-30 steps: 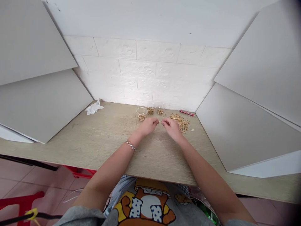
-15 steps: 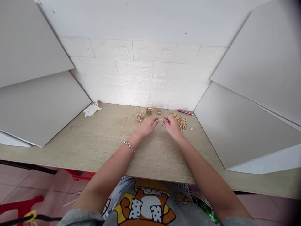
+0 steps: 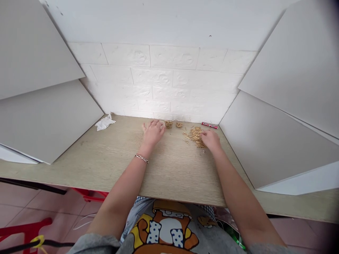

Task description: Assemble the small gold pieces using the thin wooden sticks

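My left hand [image 3: 153,133], a chain bracelet on its wrist, is over a clear cup [image 3: 162,124] that it mostly covers. Its thumb stands apart from the fingers, and the hand looks open. At the right edge of a pile of thin gold-coloured rods [image 3: 196,135] is my right hand [image 3: 212,140]. Its fingers are curled together at the rods; what they pinch, if anything, is too small to make out. Between the hands, near the wall, stand another clear cup of small gold pieces [image 3: 168,124] and a small heap of gold pieces [image 3: 179,125].
A red tube-like item [image 3: 209,125] lies behind the pile, by the right panel [image 3: 278,141]. Crumpled white tissue [image 3: 105,122] rests at the left near another grey panel [image 3: 50,120]. The white brick-patterned wall [image 3: 161,77] closes off the table's back [image 3: 174,176].
My hands have moved apart from their meeting point in front of the cups. The left went left over the nearer cup; the right went right to the pile's edge.
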Tool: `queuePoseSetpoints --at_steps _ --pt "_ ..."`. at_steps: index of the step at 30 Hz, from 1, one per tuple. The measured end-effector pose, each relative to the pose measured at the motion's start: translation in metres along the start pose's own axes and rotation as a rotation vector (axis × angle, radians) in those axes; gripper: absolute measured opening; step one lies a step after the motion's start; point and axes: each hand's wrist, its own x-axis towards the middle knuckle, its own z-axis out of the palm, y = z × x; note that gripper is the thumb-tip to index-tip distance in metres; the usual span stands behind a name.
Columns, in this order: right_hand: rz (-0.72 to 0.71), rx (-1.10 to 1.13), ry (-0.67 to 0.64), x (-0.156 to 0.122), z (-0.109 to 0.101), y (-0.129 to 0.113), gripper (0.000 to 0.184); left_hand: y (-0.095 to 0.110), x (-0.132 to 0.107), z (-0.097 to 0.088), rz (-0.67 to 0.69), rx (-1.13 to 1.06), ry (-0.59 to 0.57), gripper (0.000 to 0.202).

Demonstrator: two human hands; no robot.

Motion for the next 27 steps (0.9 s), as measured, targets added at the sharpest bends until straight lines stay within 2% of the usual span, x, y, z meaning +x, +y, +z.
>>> queuePoseSetpoints --at_steps 5,15,22,27 --pt "0.001 -0.027 0.035 0.000 0.003 0.002 0.023 -0.004 0.000 0.002 -0.116 0.072 -0.106 0.031" --pt "0.007 0.149 0.064 0.003 0.001 -0.003 0.029 -0.011 0.006 -0.001 -0.129 0.159 -0.324 0.040" --pt "-0.002 0.209 0.093 0.003 0.002 -0.004 0.030 -0.015 0.007 0.001 -0.103 0.155 -0.371 0.036" --pt "-0.036 0.228 0.107 0.002 0.004 -0.003 0.030 -0.015 0.006 0.002 -0.102 0.134 -0.358 0.031"
